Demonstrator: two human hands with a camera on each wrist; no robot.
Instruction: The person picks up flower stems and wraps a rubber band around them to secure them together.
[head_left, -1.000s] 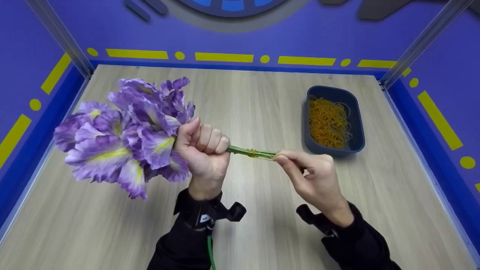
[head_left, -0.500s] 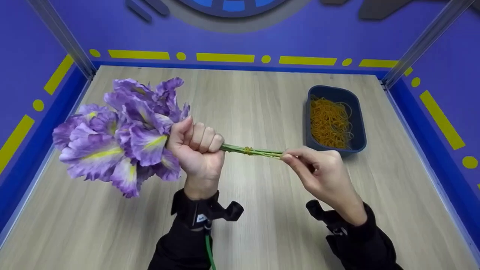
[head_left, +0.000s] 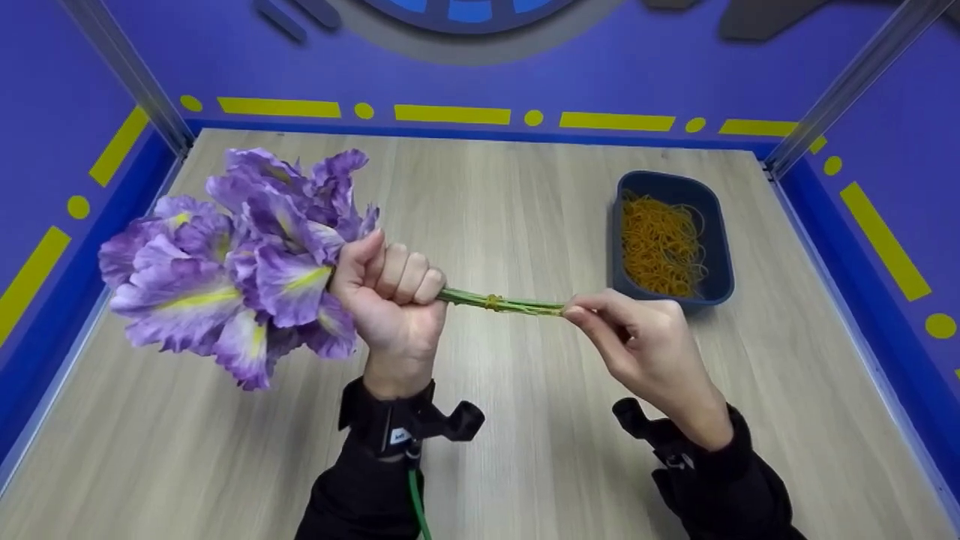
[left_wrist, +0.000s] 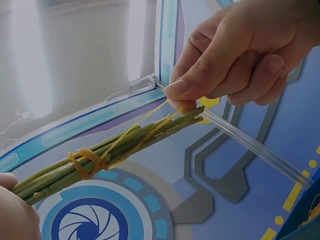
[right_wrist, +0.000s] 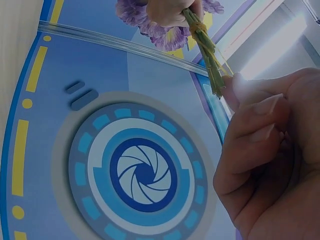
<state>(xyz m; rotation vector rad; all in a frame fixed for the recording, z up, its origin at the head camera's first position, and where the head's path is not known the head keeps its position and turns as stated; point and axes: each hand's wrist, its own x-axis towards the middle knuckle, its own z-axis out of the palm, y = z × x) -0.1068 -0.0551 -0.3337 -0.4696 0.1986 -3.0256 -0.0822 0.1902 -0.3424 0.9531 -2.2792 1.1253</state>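
Observation:
My left hand (head_left: 394,300) grips a bunch of purple artificial irises (head_left: 225,277) by the stems, close below the blooms. The green stems (head_left: 457,296) point right, raised over the table. A yellow rubber band (left_wrist: 86,165) is wound around them partway along in the left wrist view. From there its loop is drawn out along the stems toward their cut ends. Thumb and forefinger of my right hand (head_left: 652,337) pinch the far end of this loop, right by the stem tips. The right wrist view shows the stem ends (right_wrist: 215,82) beside those fingertips.
A dark blue box (head_left: 709,300) stands at the right of the wooden table (head_left: 510,450), just beyond my right hand. It holds a heap of rubber bands (head_left: 660,247). Blue panels with yellow marks (head_left: 450,114) and metal posts border the table.
My left hand has shifted slightly left with the irises. My right hand has moved a little right, so the pinched band is pulled out farther along the stems.

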